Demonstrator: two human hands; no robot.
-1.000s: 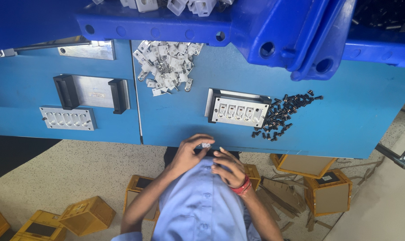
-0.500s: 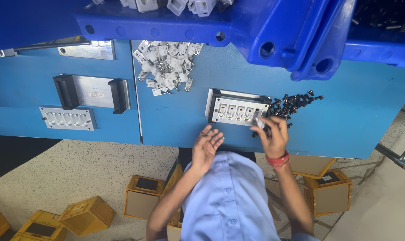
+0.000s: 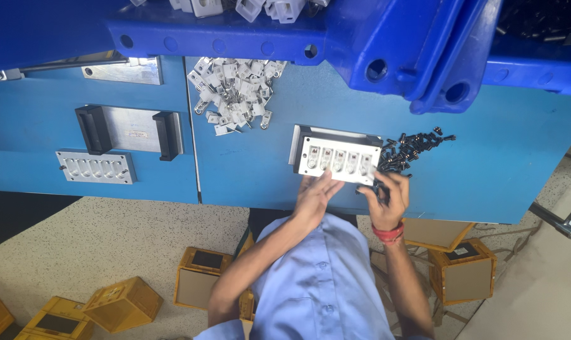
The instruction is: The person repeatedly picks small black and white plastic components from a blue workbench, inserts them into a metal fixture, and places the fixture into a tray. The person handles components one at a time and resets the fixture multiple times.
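Note:
A white fixture plate (image 3: 339, 157) with several slots sits in a black frame on the blue table (image 3: 487, 176). My left hand (image 3: 314, 198) lies with its fingers spread on the plate's near edge and holds nothing. A loose pile of small black screws (image 3: 414, 146) lies just right of the plate. My right hand (image 3: 386, 200), with a red band on the wrist, is curled at the near end of that pile and pinches a few screws in its fingertips.
A heap of small metal clips (image 3: 235, 94) lies beyond the plate. To the left are a second grey slotted fixture (image 3: 96, 167) and a metal plate with two black blocks (image 3: 131, 129). Blue bins (image 3: 373, 38) overhang the table's far side. Yellow boxes (image 3: 121, 305) stand on the floor.
Both hands were together near my chest. They reached out to the table, the left hand onto the fixture plate's edge and the right to the black screws.

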